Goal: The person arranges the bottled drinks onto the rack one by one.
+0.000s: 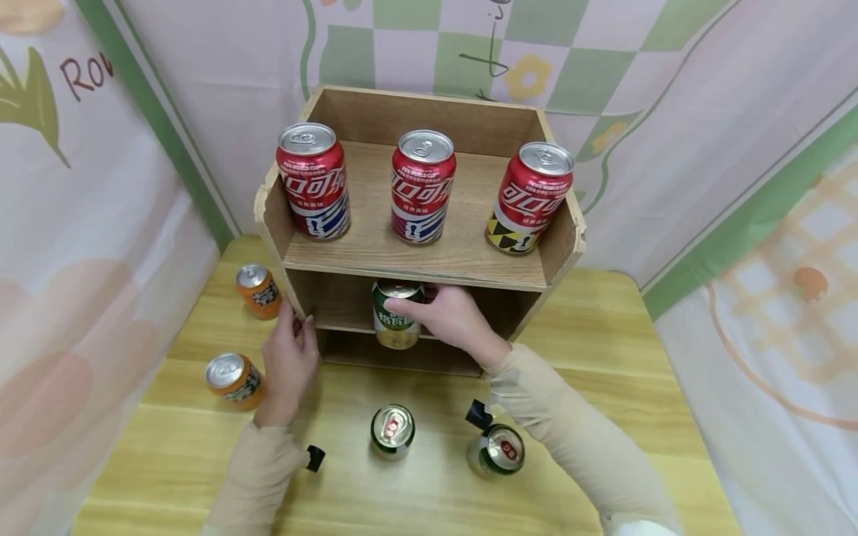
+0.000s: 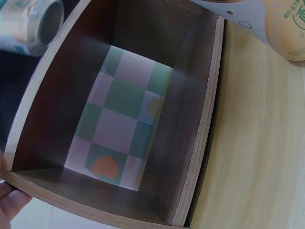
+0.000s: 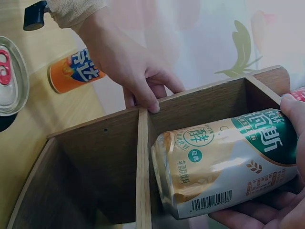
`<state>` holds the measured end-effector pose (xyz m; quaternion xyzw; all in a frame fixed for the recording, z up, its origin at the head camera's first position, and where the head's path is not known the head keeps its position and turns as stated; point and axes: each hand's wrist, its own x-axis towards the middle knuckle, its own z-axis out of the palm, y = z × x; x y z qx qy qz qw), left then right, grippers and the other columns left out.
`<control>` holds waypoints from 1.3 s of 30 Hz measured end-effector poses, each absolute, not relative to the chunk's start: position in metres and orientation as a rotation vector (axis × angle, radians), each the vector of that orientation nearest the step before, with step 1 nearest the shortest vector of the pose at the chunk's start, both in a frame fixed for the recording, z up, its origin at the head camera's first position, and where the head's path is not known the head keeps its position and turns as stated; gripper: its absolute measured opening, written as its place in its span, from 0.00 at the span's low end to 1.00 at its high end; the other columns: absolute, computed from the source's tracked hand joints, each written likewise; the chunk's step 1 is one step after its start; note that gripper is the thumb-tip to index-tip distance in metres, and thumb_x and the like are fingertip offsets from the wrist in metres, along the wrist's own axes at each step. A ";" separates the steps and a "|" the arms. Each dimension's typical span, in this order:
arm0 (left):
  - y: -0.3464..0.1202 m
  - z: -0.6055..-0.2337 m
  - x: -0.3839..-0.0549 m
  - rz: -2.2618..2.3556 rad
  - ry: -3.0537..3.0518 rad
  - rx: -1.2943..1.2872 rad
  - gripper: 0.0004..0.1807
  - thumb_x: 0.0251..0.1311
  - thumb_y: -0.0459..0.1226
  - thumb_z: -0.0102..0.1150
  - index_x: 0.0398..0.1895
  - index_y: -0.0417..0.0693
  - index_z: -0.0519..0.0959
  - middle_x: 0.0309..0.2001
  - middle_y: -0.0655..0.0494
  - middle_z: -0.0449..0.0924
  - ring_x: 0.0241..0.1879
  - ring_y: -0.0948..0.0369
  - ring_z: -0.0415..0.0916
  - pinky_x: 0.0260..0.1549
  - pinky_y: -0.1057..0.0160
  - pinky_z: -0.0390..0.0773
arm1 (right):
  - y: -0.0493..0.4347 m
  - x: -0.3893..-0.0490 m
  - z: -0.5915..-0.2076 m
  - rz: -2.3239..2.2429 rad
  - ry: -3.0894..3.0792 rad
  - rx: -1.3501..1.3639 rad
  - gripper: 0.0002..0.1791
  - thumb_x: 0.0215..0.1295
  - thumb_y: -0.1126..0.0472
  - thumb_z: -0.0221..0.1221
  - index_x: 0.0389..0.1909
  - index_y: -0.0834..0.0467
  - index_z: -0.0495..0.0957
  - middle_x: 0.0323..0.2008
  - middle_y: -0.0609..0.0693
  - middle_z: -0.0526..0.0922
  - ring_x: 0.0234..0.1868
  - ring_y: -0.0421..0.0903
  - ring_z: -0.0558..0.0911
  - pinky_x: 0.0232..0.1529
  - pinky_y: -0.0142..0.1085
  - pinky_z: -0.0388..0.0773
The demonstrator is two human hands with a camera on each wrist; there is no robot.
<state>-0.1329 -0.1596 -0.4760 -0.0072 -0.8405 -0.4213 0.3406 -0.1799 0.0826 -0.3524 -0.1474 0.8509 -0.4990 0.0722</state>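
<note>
My right hand grips a green and gold drink can at the front opening of the wooden shelf's middle compartment. In the right wrist view this can lies across the opening, its gold end turned toward the shelf, with the right hand's thumb and fingers around its green end. My left hand holds the left side panel near its front edge. The right wrist view shows the thumb of the left hand on the front edge and its other fingers outside the panel.
Three red cola cans stand on the shelf's top. Two orange cans are on the table, left of the shelf. In front stand two green and gold cans, one near the right forearm. Patterned cloth hangs behind.
</note>
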 end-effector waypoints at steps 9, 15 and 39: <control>-0.160 -0.475 -0.134 -1.086 -2.185 -0.016 0.18 0.67 0.23 0.55 0.59 0.33 0.72 0.48 0.30 0.83 0.45 0.37 0.84 0.43 0.42 0.87 | 0.057 -0.188 -0.353 -1.562 2.479 -0.533 0.36 0.61 0.50 0.72 0.68 0.55 0.71 0.64 0.49 0.77 0.64 0.45 0.74 0.68 0.42 0.73; -0.160 -0.477 -0.135 -1.077 -2.205 -0.019 0.18 0.67 0.25 0.57 0.59 0.33 0.72 0.49 0.30 0.82 0.46 0.37 0.84 0.43 0.43 0.87 | 0.046 -0.189 -0.354 -1.547 2.465 -0.577 0.35 0.62 0.49 0.71 0.67 0.53 0.72 0.64 0.46 0.77 0.64 0.42 0.74 0.67 0.39 0.74; -0.162 -0.476 -0.133 -0.984 -2.198 -0.051 0.14 0.67 0.25 0.58 0.54 0.32 0.72 0.37 0.32 0.83 0.34 0.38 0.83 0.29 0.39 0.85 | 0.006 -0.203 -0.363 -1.799 2.257 -0.741 0.33 0.67 0.59 0.67 0.70 0.59 0.67 0.66 0.50 0.76 0.68 0.40 0.71 0.71 0.26 0.64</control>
